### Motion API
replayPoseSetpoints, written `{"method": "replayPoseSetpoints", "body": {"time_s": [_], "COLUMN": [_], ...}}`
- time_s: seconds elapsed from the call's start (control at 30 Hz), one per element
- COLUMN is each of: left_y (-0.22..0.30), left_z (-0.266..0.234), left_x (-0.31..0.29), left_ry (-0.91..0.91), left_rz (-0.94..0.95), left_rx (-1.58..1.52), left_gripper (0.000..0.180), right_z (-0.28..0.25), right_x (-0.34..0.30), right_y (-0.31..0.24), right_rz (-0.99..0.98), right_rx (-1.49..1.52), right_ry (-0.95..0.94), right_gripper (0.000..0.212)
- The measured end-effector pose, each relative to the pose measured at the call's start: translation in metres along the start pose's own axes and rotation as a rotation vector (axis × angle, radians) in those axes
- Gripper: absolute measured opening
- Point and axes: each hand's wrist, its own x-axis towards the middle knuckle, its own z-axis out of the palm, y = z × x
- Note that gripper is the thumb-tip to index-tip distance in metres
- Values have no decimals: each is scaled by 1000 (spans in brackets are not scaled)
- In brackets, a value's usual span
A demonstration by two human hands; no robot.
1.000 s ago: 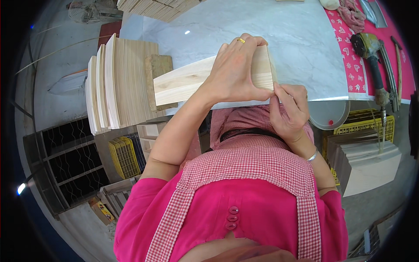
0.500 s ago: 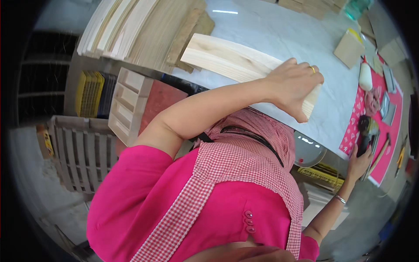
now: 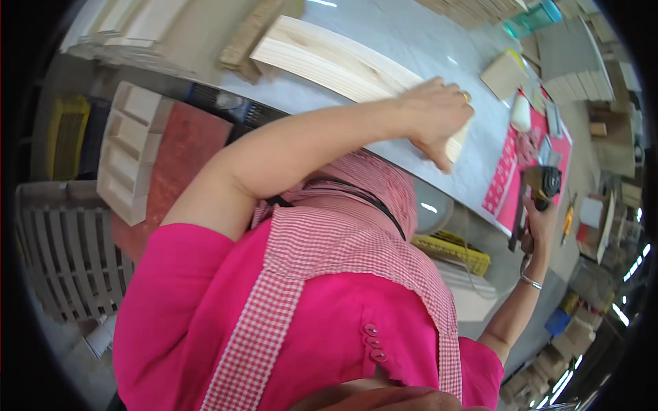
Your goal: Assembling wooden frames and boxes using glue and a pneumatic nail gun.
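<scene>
Left hand (image 3: pixel 439 122) clamps a pale wooden piece (image 3: pixel 336 58), which extends leftward over the tabletop (image 3: pixel 411 34); right hand (image 3: pixel 541 222), well apart, grips a power tool (image 3: pixel 545 181). Probably light and stiff, the piece suits an edge hold.

The long wooden piece (image 3: pixel 336 61) looks like pale bare timber, smooth and matt with its grain showing, while the darker wood block (image 3: pixel 248 44) by it seems rougher. I see light glinting off the smooth, glossy tabletop (image 3: pixel 391 34). The checked apron (image 3: pixel 343 240) is soft matt cloth, the bracelet (image 3: pixel 530 281) shiny metal, the yellow crate (image 3: pixel 452 253) plastic.
</scene>
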Motion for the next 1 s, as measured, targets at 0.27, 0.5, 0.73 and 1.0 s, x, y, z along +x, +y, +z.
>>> {"method": "replayPoseSetpoints", "body": {"time_s": [0.27,0.5,0.73,1.0], "left_y": [5,3,6,5], "left_z": [-7,1,1,3], "left_x": [1,-2,-1,0], "left_ry": [-89,2,-14,-8], "left_rz": [-18,-5,-25,-28], "left_rx": [34,45,43,40], "left_gripper": [84,83,83,82], "right_z": [-51,-55,-53,-51], "right_x": [-71,-72,-66,-59], "right_y": [-116,-144,-147,-151], "right_rz": [-424,-526,-513,-600], "right_rx": [95,-19,43,9], "right_ry": [-152,-297,-317,-313], "right_gripper": [40,49,48,41]}}
